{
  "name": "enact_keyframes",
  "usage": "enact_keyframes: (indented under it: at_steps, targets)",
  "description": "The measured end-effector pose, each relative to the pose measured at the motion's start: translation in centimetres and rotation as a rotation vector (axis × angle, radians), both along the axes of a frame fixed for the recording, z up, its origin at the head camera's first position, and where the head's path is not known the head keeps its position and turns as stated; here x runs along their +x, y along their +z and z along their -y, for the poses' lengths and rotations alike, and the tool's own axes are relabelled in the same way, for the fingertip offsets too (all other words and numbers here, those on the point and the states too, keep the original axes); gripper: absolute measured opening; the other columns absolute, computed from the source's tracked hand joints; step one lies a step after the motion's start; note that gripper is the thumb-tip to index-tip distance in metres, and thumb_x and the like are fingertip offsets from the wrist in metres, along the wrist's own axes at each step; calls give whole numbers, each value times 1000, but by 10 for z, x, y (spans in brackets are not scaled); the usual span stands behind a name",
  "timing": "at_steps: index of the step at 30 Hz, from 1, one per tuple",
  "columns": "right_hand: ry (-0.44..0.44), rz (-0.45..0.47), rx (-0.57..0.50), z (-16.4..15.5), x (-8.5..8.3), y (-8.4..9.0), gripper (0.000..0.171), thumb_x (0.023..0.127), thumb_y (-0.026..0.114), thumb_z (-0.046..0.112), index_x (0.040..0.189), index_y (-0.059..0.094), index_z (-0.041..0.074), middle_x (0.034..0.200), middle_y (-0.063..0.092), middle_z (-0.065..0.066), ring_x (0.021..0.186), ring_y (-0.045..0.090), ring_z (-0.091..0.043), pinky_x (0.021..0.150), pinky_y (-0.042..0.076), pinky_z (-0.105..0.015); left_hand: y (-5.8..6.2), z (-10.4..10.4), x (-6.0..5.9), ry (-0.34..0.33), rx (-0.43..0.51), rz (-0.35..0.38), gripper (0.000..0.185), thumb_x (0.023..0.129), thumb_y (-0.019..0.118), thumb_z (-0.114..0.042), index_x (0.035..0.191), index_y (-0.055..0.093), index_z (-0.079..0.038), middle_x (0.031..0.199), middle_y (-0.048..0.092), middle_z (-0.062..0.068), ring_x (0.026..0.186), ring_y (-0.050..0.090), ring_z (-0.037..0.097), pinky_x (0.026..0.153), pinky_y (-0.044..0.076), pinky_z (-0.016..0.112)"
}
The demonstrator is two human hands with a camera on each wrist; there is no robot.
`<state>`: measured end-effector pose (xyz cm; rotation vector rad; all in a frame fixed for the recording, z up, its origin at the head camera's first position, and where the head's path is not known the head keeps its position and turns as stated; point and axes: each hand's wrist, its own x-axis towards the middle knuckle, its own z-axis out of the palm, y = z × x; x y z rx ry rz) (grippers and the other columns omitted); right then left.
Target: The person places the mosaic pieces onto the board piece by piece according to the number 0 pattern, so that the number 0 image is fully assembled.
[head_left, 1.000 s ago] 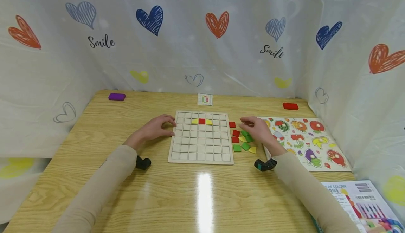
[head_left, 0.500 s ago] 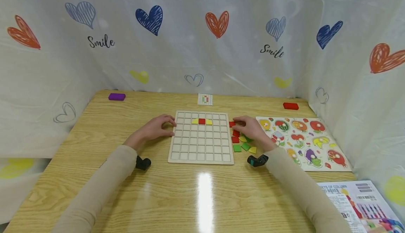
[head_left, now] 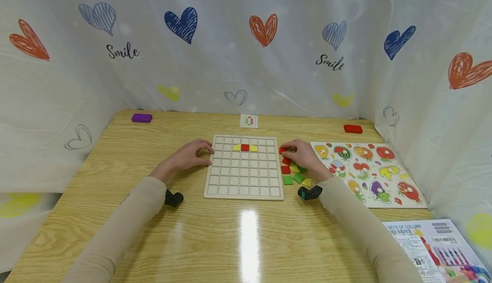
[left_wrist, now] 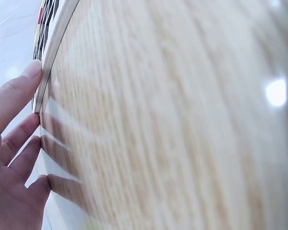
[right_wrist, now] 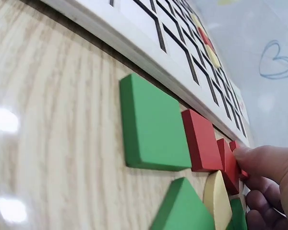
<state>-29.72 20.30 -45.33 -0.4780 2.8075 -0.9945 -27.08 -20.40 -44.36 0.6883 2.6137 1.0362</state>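
1. From my feed, the wood-grain table [head_left: 207, 240] carries everything.
2. I see a fruit puzzle board [head_left: 413, 205] at its right.
3. The grid board [head_left: 244, 197] lies mid-table, a red square [head_left: 245, 147] between two yellow pieces [head_left: 236, 147] in its second-farthest row.
4. My left hand [head_left: 190, 154] touches the grid board's left edge, fingers relaxed, gripping nothing.
5. My right hand [head_left: 305, 155] pinches a red tile [head_left: 282, 150] just beside the right edge.
6. Loose green tiles [head_left: 288, 180] lie nearer me.
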Motion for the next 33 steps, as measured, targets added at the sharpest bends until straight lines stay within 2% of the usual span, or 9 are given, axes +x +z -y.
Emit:
enact_keyframes:
  at_steps: [6,10,15,25,33]
  targets:
    - [-39,12,-13,-6,-4,3,34,95,63,13,127,64,0,123,59,-21,107,57,-35,92,48,-48,-1,0,0,4,-5,-1,33,90,73,-20,118,64,-6,143,44,15,136,36,37,112,30,53]
    - [-39,6,17,-9,-6,4,37,94,58,8,130,61,-2,127,54,-24,114,53,-38,94,46,-51,-1,0,0,4,-8,-9,33,90,73,-21,118,64,-6,142,45,15,136,37,37,112,30,53]
    - [-31,11,42,-10,-7,4,39,93,55,4,132,59,-2,129,52,-25,115,52,-38,94,45,-51,-1,0,-1,4,-11,-10,33,90,73,-20,118,64,-6,142,46,15,135,37,37,112,30,53]
    - [-3,-20,38,-10,-8,3,39,96,62,12,132,58,-3,121,53,-24,105,53,-35,86,46,-48,-2,1,-1,9,-14,-10,33,90,73,-22,118,64,-7,144,44,15,137,35,37,112,29,54]
    - [14,-92,68,-10,-8,3,32,94,66,14,122,66,-2,117,60,-22,108,55,-36,93,46,-50,-2,1,-2,6,-14,-7,33,90,73,-21,118,65,-7,144,44,15,137,35,37,113,28,54]
